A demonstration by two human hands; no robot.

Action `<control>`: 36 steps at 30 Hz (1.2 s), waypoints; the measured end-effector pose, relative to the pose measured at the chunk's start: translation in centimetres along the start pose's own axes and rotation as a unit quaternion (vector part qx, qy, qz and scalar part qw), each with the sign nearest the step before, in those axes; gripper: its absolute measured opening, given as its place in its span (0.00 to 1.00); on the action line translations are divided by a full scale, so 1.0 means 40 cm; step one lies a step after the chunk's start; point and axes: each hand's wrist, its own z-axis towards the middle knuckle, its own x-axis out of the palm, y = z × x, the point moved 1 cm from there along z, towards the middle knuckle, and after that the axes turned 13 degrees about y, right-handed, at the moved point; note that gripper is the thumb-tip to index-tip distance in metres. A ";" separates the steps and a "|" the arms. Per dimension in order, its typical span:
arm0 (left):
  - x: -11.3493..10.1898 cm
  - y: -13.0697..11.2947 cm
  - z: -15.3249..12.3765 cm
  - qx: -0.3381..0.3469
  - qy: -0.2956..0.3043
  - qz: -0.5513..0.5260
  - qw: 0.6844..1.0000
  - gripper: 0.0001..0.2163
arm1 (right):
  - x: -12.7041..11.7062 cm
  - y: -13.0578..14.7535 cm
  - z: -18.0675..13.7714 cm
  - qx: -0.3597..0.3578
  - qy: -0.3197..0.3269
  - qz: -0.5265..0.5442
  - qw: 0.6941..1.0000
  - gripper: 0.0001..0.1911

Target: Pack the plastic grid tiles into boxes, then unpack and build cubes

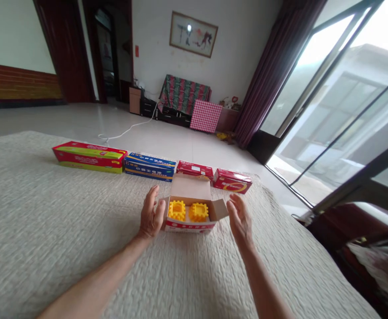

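- Long red-and-green box (pixel 89 159): well left of the left hand and beyond it; pale lettering, too blurred to read.
- Blue box (pixel 149 170): beyond the left hand; white characters on top and front, look like 小霸王电池.
- Left hand (pixel 152 215): grasping nothing, fingers loosely curved, palm inward, at the open box's left end; contact — can't tell.
- Open box (pixel 189 227): between the hands; red front band, white characters too small to read, lid raised on the far side, flap out toward the right hand.
- Two yellow blocks (pixel 199 210): inside it, side by side; notched edges, squarish recessed faces.
- Red box (pixel 184 167): beyond the hands, partly behind the lid; white label, unreadable.
- Second red box (pixel 233 180): beyond the right hand; yellow curve, pale lettering, illegible.
- Right hand (pixel 239 217): unclenched — holding nothing, just beside the flap.
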 end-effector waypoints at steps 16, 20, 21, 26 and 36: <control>-0.019 -0.051 -0.024 -0.097 -0.070 -0.126 0.985 0.19 | 0.112 0.035 -0.084 -0.004 0.040 0.142 0.989 0.20; -0.019 -0.089 0.000 -0.085 -0.064 -0.129 0.986 0.19 | 0.134 -0.016 -0.051 0.015 0.008 0.182 0.983 0.19; -0.016 -0.094 0.003 -0.087 -0.062 -0.130 0.986 0.19 | 0.137 -0.029 -0.045 0.014 0.000 0.182 0.983 0.20; 0.002 -0.092 -0.003 -0.075 -0.012 -0.052 0.996 0.18 | 0.139 -0.057 -0.034 0.006 0.017 0.164 0.986 0.23; 0.041 -0.035 -0.018 -0.100 0.053 -0.122 0.986 0.27 | 0.134 -0.054 -0.023 -0.027 0.101 0.300 0.948 0.28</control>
